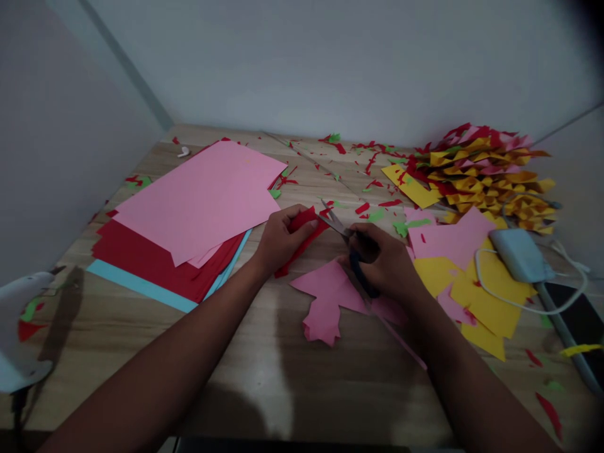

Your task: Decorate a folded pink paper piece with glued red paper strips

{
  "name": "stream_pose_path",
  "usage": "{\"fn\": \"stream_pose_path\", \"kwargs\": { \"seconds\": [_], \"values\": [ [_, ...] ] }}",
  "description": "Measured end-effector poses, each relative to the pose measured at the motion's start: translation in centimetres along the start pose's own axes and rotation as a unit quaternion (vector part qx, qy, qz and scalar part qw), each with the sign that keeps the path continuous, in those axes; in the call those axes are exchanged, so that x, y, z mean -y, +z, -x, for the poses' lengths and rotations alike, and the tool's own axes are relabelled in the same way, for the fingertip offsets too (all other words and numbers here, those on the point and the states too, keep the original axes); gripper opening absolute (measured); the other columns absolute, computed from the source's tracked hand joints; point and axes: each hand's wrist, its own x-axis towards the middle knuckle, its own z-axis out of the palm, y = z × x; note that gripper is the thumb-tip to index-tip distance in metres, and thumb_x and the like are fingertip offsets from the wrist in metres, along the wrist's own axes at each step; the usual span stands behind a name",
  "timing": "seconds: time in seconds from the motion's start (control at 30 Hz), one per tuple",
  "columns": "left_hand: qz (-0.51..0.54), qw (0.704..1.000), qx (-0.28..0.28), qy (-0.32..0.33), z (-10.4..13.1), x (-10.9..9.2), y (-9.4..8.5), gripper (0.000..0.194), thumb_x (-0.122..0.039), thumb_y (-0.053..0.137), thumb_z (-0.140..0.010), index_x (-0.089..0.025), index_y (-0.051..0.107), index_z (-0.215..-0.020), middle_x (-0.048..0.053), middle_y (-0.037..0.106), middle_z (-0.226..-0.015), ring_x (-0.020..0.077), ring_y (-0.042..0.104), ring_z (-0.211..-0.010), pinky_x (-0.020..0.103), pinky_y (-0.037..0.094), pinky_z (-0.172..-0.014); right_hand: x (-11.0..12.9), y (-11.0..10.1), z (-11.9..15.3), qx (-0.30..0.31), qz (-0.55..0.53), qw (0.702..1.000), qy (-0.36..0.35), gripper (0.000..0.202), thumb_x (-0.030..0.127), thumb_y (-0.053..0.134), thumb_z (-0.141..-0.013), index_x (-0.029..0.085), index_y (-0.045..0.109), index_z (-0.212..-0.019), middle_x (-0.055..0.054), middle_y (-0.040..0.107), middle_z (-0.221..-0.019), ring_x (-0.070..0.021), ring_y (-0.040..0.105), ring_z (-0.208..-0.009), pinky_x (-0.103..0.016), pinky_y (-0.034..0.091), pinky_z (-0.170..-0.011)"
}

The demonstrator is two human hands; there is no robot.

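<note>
My left hand pinches a piece of red paper between thumb and fingers; a red strip hangs below it. My right hand grips a pair of dark-handled scissors, their blades parted and pointing at the edge of the red paper. Just below the hands, a pink paper cutout with a pointed, petal-like end lies on the table. Longer pink pieces beside it are partly hidden under my right hand and forearm.
Left is a stack of pink sheets over red and light blue ones. A white glue gun stands at the left edge. On the right are yellow sheets, a white charger, a phone and folded paper pieces. Scraps litter the table.
</note>
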Motion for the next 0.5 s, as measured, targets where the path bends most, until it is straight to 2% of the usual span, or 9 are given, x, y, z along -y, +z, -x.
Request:
{"fn": "stream_pose_path", "kwargs": {
  "seconds": [0.17,0.5],
  "values": [
    [-0.077,0.997,0.014,0.018,-0.2,0.1,-1.0,0.017,-0.033,0.064,-0.081,-0.017,0.062,-0.076,-0.002,0.055,-0.066,0.0124,0.046,-0.063,0.027,0.035,-0.06,0.1,-0.2,0.1,0.004,0.029,0.999,-0.013,0.05,0.041,0.08,-0.071,0.025,0.07,-0.117,-0.007,0.076,-0.103,-0.0284,0.071,-0.093,-0.045,0.057,-0.084],
    [-0.08,0.996,0.013,0.026,-0.3,0.5,-1.2,0.014,-0.031,0.064,-0.08,-0.018,0.063,-0.075,-0.002,0.055,-0.064,0.0123,0.045,-0.062,0.027,0.034,-0.059,-0.6,-0.8,0.0,0.032,0.061,0.998,-0.016,0.041,0.043,0.078,-0.074,0.032,0.077,-0.114,-0.005,0.08,-0.104,-0.0312,0.075,-0.09,-0.049,0.059,-0.081]
  ]
}}
